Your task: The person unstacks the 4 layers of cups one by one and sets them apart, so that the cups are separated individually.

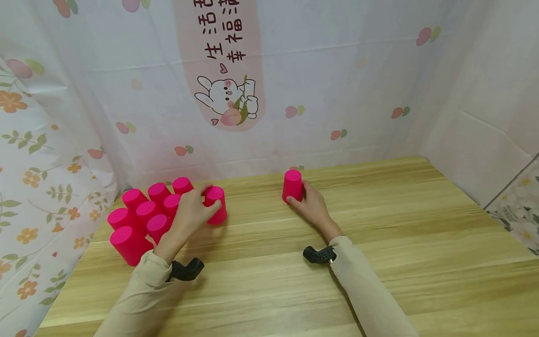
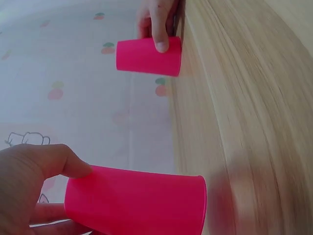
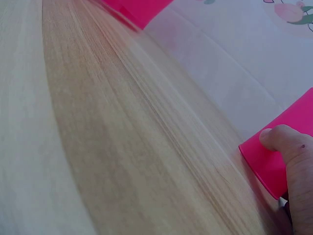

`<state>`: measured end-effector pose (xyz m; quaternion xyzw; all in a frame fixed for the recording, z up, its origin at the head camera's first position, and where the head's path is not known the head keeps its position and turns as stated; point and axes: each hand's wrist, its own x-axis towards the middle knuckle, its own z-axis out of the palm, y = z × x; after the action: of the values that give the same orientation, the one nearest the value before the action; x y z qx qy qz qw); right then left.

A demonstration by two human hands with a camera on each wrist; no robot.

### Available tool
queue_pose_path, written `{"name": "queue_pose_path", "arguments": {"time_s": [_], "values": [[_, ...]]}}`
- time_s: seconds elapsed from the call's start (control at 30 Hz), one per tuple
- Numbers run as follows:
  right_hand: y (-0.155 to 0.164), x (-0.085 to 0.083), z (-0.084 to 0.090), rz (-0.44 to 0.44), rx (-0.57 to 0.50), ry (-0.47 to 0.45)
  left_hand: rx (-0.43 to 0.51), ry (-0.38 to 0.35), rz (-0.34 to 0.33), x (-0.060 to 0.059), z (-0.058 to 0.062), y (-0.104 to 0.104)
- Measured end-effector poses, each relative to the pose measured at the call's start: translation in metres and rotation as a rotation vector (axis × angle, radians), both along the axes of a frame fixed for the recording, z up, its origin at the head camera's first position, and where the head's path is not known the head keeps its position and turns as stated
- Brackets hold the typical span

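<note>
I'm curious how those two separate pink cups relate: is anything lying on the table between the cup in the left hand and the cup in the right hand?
Nothing visible does. The left hand grips one pink cup beside the cluster of cups; the right hand holds the other cup. Only bare wooden table lies between them.

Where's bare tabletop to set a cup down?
Free: between the left hand's cup and the right hand's cup; the whole near edge of the table; everything right of the right hand. Crowded: cup cluster at far left.
</note>
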<state>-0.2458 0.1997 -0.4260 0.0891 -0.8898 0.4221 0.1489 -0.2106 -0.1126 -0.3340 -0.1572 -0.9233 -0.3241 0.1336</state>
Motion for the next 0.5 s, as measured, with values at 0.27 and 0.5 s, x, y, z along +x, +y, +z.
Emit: {"name": "queue_pose_path", "arguments": {"time_s": [0.27, 0.5], "values": [[-0.001, -0.001, 0.0, -0.013, 0.0, -0.013, -0.012, -0.02, 0.033, 0.004, 0.0, -0.015], [-0.001, -0.001, -0.001, -0.018, -0.003, -0.032, -0.034, -0.023, 0.042, 0.007, -0.004, -0.021]]}}
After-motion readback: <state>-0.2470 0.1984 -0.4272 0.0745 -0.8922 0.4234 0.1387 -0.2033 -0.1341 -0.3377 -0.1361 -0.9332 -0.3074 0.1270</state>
